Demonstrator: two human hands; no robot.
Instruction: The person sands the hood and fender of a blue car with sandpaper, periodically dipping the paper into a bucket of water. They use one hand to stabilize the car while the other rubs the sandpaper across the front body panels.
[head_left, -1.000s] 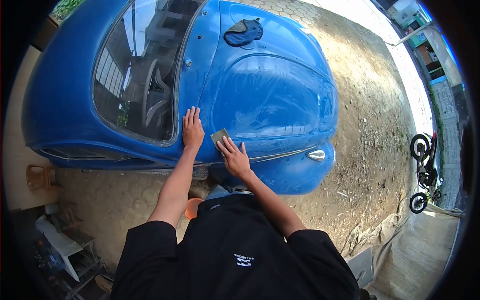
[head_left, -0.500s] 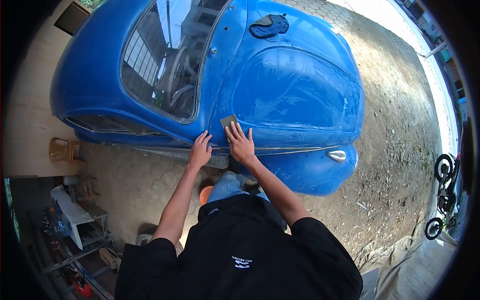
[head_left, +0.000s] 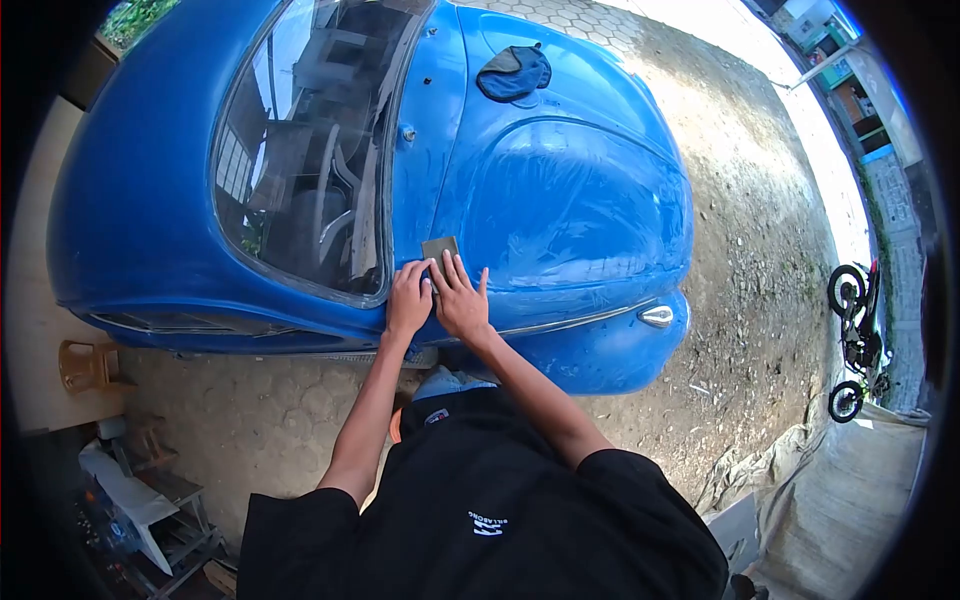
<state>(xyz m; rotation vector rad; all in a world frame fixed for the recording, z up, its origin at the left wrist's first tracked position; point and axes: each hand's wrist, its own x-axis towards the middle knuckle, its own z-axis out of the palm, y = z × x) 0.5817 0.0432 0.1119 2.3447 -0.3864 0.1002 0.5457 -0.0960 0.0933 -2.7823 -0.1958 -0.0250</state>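
A blue rounded car [head_left: 580, 200] fills most of the head view, its front hood streaked with pale smears. My right hand [head_left: 463, 308] lies on the panel beside the windshield [head_left: 300, 150], its fingers pressing down a small grey-brown square of sandpaper [head_left: 437, 246]. Close on the left is my left hand [head_left: 409, 303], fingers stretched out on the bodywork, with the fingertips right at the sandpaper's lower edge. The fingers of my right hand cover part of the sheet.
A dark blue cap [head_left: 515, 73] rests on the hood's far side. The chrome-rimmed lamp [head_left: 656, 316] sits on the near fender. Beyond the gravel stands a motorcycle [head_left: 855, 340]. On the left are a brown plastic chair [head_left: 88, 366] and a cluttered metal rack [head_left: 165, 510].
My right hand has slid the sandpaper left, toward the windshield corner. The two hands are now side by side. The whole view has shifted, with the car further left.
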